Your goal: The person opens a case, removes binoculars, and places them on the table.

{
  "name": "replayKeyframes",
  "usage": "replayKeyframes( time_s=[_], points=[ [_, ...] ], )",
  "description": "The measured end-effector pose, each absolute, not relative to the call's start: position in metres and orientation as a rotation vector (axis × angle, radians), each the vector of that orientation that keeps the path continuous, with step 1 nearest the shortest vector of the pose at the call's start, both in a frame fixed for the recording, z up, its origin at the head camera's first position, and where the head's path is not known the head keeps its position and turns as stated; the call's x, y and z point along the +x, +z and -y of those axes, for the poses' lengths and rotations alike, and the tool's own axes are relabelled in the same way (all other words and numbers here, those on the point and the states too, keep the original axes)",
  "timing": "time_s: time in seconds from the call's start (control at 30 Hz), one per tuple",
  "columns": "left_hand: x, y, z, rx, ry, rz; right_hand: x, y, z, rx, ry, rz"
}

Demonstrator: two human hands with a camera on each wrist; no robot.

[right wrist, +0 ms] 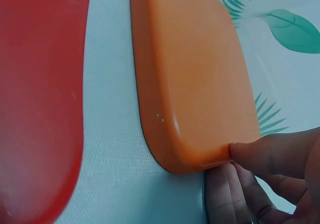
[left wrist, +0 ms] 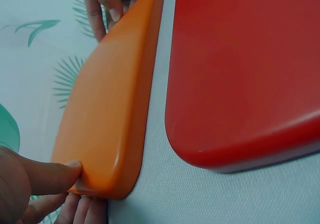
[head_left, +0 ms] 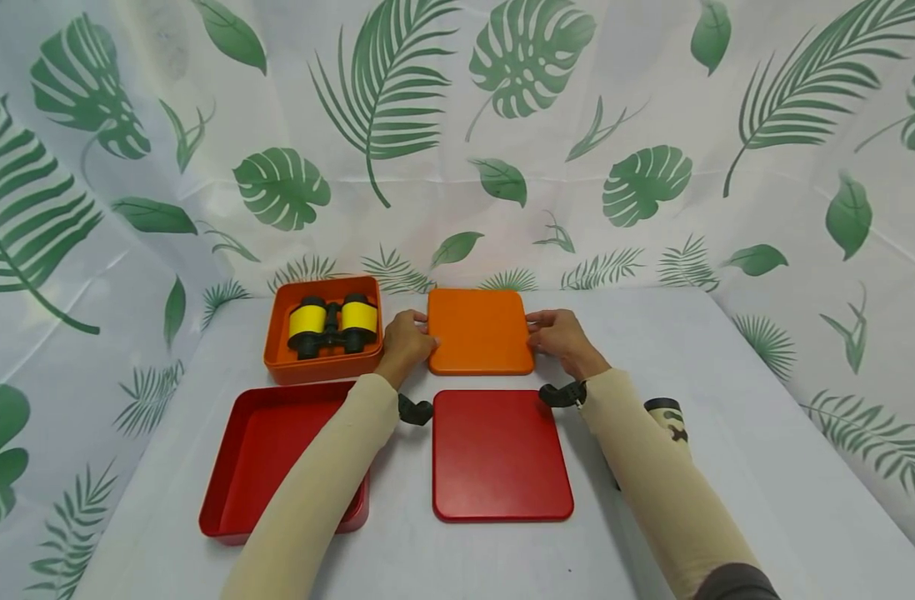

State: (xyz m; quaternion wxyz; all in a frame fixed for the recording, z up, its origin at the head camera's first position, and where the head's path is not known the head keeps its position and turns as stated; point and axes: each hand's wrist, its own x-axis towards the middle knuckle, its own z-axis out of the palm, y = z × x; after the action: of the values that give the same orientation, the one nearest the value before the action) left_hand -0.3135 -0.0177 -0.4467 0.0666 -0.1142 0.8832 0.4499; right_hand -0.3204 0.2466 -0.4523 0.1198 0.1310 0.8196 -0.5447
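Note:
An orange square lid (head_left: 480, 332) lies flat side up at the back middle of the table, held by both hands at opposite edges. My left hand (head_left: 407, 343) pinches its left edge, the thumb on top and the other fingers at the side and below, as the left wrist view shows. On the right edge, my right hand (right wrist: 275, 179) grips in the same way. Whether the lid is slightly raised or touching the table I cannot tell. To the left stands an orange box (head_left: 292, 368) holding yellow and black binoculars (head_left: 332, 325).
A red lid (head_left: 502, 458) lies just in front of the orange one. Left of it is an open red box (head_left: 277, 450), partly behind the left sleeve. A camouflage-patterned cylinder (head_left: 669, 417) is partly covered by the right sleeve. A leaf-print curtain (head_left: 427, 217) hangs behind the table.

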Motion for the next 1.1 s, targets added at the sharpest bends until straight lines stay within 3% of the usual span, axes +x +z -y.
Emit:
replayKeyframes(
  time_s=[0.7, 1.1],
  points=[
    [-0.309, -0.444, 0.022, -0.167, 1.250, -2.694, -0.315, -0.448, -0.234, 0.371, -1.431, -2.650],
    [-0.303, -0.428, 0.033, -0.025, 1.330, -2.834, -0.317, -0.439, -0.214, 0.103, -1.454, -2.834]
  ],
)
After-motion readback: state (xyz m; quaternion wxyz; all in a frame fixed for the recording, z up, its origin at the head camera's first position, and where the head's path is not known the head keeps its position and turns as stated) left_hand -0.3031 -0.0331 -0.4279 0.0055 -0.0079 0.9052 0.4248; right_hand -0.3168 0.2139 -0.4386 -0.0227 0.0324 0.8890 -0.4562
